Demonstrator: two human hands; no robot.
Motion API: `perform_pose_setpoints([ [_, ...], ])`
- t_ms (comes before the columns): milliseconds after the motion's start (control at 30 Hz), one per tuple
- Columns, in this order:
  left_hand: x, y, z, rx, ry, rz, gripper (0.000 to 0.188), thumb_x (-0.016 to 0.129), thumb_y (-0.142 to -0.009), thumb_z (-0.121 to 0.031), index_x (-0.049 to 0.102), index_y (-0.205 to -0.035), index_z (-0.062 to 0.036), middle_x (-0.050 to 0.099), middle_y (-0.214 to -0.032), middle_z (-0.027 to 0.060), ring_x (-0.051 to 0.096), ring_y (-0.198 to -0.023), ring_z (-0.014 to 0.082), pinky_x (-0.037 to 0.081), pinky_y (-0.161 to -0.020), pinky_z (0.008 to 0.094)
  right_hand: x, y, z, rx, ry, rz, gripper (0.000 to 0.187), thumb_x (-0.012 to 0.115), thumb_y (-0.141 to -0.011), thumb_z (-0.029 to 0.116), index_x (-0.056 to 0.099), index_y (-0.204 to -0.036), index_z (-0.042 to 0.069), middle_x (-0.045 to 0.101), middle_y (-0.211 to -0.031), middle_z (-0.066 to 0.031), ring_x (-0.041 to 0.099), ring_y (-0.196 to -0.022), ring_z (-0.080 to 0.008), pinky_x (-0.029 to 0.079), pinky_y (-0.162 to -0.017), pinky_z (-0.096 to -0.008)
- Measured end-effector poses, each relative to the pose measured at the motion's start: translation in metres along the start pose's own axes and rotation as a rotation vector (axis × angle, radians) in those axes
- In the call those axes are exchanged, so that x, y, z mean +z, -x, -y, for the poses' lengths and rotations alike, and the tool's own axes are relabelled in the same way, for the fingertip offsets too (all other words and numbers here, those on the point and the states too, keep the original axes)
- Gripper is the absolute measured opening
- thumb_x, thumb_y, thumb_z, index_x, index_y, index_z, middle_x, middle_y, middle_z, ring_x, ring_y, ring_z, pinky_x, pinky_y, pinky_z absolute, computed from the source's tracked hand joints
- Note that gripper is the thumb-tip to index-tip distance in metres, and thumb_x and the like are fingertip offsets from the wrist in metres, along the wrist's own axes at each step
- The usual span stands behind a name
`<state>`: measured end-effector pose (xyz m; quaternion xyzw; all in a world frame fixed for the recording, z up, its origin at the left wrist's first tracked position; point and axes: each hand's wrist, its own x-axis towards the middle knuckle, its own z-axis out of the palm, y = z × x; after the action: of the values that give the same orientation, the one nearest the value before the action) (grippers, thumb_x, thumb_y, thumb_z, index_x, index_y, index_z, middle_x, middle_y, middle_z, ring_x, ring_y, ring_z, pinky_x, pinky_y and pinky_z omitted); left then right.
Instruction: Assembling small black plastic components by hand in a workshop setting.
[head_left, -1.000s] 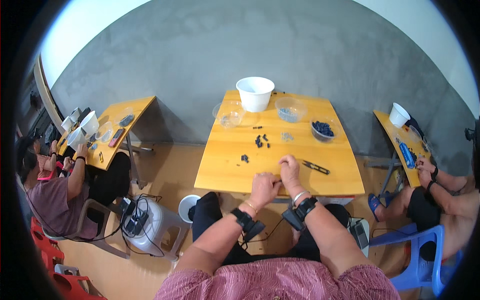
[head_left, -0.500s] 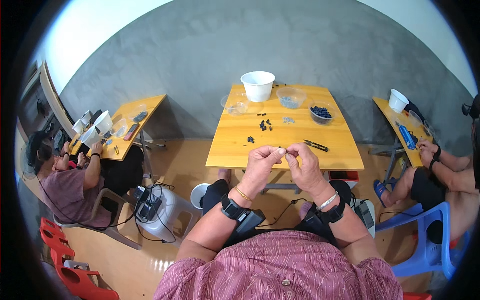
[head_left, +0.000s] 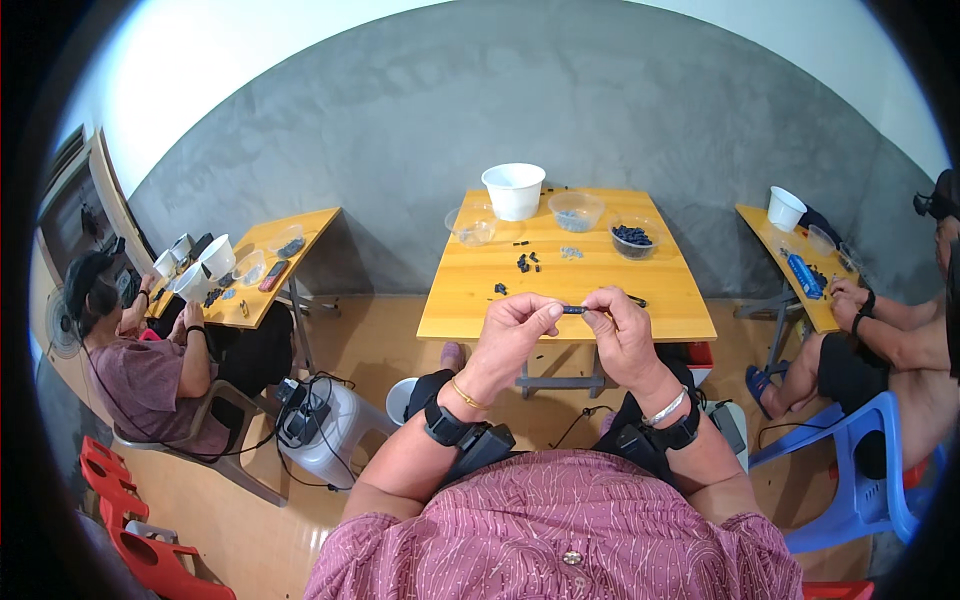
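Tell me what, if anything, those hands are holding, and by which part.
A small dark piece, held at both ends: the left hand pinches its left end, the right hand its right end.

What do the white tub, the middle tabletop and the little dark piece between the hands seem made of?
White tub: probably plastic, judging by its smooth, even white wall.
Middle tabletop: wood or wood-look laminate, smooth; yellowish streaks suggest grain.
Little dark piece: perhaps plastic, given its dark colour; too small to settle material or finish.
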<state>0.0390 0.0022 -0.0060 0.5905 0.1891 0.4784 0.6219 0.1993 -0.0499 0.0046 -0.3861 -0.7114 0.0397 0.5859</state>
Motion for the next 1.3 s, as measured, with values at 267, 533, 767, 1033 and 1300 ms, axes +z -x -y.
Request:
perform_pose_setpoints([
  [267, 0.003, 0.012, -0.016, 0.118, -0.086, 0.02, 0.012, 0.061, -0.084, -0.013, 0.064, -0.085, -0.0013, 0.059, -0.071, -0.0013, 0.051, -0.063, 0.0042, 0.043, -0.058, 0.0192, -0.005, -0.004, 0.018, -0.089, 0.076, 0.066, 0.008, 0.054, -0.082, 0.002, 0.049, -0.087, 0.002, 0.051, -0.073, -0.0124, 0.054, -0.067, -0.0272, 0.044, -0.06, -0.0311],
  [533, -0.003, 0.008, 0.001, 0.054, -0.149, -0.014, 0.01, 0.06, -0.083, -0.011, 0.064, -0.082, -0.0022, 0.059, -0.069, -0.0006, 0.054, -0.065, 0.0057, 0.043, -0.061, 0.0192, -0.001, -0.002, 0.005, 0.026, -0.037, 0.106, 0.012, 0.054, -0.081, 0.001, 0.051, -0.092, 0.002, 0.051, -0.076, -0.0132, 0.054, -0.069, -0.0275, 0.044, -0.062, -0.032],
  [767, -0.028, 0.002, 0.06, -0.203, -0.169, -0.026, 0.013, 0.058, -0.085, -0.012, 0.064, -0.083, -0.0009, 0.058, -0.066, -0.0013, 0.05, -0.06, 0.005, 0.041, -0.056, 0.0189, 0.023, 0.025, -0.053, 0.07, 0.055, 0.281, 0.019, 0.057, -0.074, -0.001, 0.052, -0.092, 0.004, 0.054, -0.078, -0.015, 0.055, -0.074, -0.0337, 0.044, -0.064, -0.0369],
  [1033, -0.063, -0.01, 0.102, -0.353, -0.09, -0.111, 0.014, 0.058, -0.085, -0.012, 0.065, -0.082, 0.0008, 0.059, -0.066, 0.0006, 0.052, -0.061, 0.0067, 0.044, -0.059, 0.0201, -0.04, -0.024, -0.193, 0.253, 0.558, -0.015, 0.011, 0.056, -0.077, 0.009, 0.058, -0.087, 0.005, 0.058, -0.078, -0.0139, 0.056, -0.077, -0.032, 0.046, -0.068, -0.0386],
  [1300, -0.086, -0.026, 0.117, -0.362, -0.031, -0.167, 0.015, 0.057, -0.085, -0.012, 0.064, -0.082, 0.001, 0.062, -0.072, 0.0026, 0.052, -0.062, 0.0066, 0.044, -0.06, 0.0203, -0.025, -0.101, -0.265, 0.054, 0.921, -0.088, 0.017, 0.058, -0.076, 0.012, 0.058, -0.091, 0.004, 0.056, -0.092, -0.0142, 0.051, -0.091, -0.0322, 0.043, -0.078, -0.0397],
])
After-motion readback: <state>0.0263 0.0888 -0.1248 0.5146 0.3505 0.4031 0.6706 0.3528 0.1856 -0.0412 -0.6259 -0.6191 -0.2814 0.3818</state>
